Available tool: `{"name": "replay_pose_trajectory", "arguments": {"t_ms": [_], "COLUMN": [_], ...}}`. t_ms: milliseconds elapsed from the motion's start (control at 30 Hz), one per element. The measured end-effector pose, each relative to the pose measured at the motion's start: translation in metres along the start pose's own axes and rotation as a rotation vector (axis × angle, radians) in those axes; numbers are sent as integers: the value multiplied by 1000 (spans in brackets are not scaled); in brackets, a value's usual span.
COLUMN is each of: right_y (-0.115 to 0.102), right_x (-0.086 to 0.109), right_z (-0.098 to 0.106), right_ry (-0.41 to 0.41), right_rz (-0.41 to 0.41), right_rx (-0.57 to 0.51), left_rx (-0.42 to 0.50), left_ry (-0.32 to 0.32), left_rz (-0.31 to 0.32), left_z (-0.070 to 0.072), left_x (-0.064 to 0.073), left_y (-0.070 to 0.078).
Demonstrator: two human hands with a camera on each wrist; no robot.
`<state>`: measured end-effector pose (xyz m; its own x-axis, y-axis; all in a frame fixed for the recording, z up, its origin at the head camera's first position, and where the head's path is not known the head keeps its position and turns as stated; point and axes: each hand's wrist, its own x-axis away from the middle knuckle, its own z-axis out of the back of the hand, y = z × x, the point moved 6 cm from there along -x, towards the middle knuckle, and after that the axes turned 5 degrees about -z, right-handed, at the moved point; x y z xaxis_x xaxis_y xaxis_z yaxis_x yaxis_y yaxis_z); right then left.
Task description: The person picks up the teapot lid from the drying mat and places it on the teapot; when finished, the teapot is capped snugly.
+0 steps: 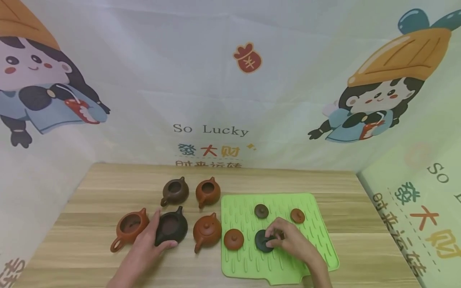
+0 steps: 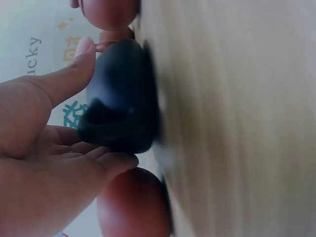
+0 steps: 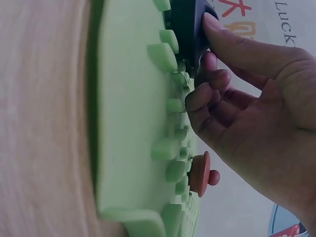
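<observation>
In the head view my left hand (image 1: 144,242) is around a black teapot (image 1: 174,228) without a lid, fingers along its left side and thumb at its front right. The left wrist view shows the thumb and fingers on opposite sides of the dark pot (image 2: 121,94). My right hand (image 1: 289,238) pinches a black teapot lid (image 1: 264,242) low over a green mat (image 1: 248,270). Up close in the right wrist view, thumb and index finger are at the lid (image 3: 185,34), by the mat's raised ridges. Whether the lid touches the mat is unclear.
Lidless teapots stand about the left hand: a reddish one (image 1: 124,236), a brown one (image 1: 181,196) and an orange one (image 1: 212,196). A lidded orange teapot (image 1: 207,236) stands beside the mat. Other lids lie on it: brown (image 1: 261,211), orange (image 1: 297,216), reddish (image 1: 233,239).
</observation>
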<state>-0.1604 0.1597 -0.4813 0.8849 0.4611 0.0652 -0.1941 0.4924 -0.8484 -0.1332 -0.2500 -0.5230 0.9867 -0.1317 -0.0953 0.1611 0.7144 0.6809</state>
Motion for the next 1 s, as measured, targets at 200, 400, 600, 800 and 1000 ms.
{"name": "replay_pose_trajectory", "arguments": {"t_ms": [200,400,600,800,1000], "right_y": [3,-2,-3,-3,-4], "right_x": [1,1,0,0,1], "right_z": [-2,-2,1,0,-2], "right_ry": [-1,-9,2,5,3], "right_rz": [59,-26,-10,5,-3], "right_rx": [-17,-21,-15,-19,-26], "left_rx": [-7,-15,-29,-71,-70], "left_ry": [34,54,70,94,82], "left_rz": [-31,-63,-47,-10,36], "left_z": [3,3,3,4,7], "left_x": [5,7,5,4,7], "left_y": [-5,-5,1,3,11]}}
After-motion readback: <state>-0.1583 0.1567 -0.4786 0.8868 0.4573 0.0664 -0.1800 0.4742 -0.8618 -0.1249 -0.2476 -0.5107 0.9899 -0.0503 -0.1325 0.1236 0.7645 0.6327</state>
